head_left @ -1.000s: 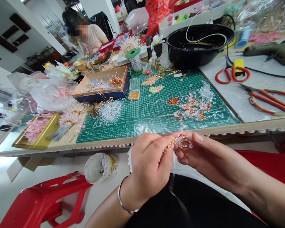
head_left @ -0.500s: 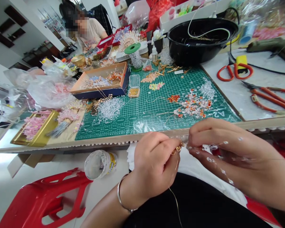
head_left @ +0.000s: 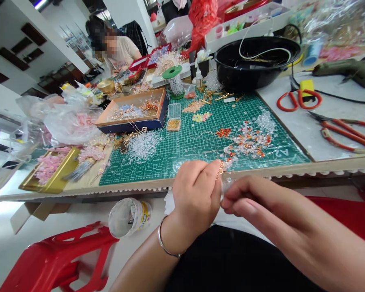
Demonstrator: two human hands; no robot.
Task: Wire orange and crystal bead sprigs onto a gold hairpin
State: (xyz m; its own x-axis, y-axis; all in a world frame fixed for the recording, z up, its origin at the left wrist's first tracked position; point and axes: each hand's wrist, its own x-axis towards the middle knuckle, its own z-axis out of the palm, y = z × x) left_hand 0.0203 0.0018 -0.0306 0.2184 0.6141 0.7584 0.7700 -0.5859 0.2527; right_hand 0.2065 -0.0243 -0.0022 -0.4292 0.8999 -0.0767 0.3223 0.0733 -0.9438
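My left hand (head_left: 196, 194) is closed in a pinch on a small beaded wire piece (head_left: 223, 168) with gold rings and clear beads, just below the table's front edge. A silver bangle sits on that wrist. My right hand (head_left: 252, 200) is closed beside it, fingertips pressed together against the left hand's fingers at the same piece. Both hands hover over my lap. On the green cutting mat (head_left: 188, 144) just beyond them lies a cluster of clear and orange beaded pieces (head_left: 247, 140).
Black bowl (head_left: 255, 61), red-handled scissors (head_left: 298, 99), pliers (head_left: 346, 129) and a glue gun (head_left: 353, 69) lie at the right. A cardboard tray (head_left: 134, 109), clear bead pile (head_left: 142, 144) and gold tray (head_left: 53, 172) sit left. Another person sits at the far left. Red stool (head_left: 57, 259) and plastic tub (head_left: 129, 217) below.
My right hand has dropped from its raised, spread position back to the left hand's fingertips. The beaded piece has moved up a little toward the table edge.
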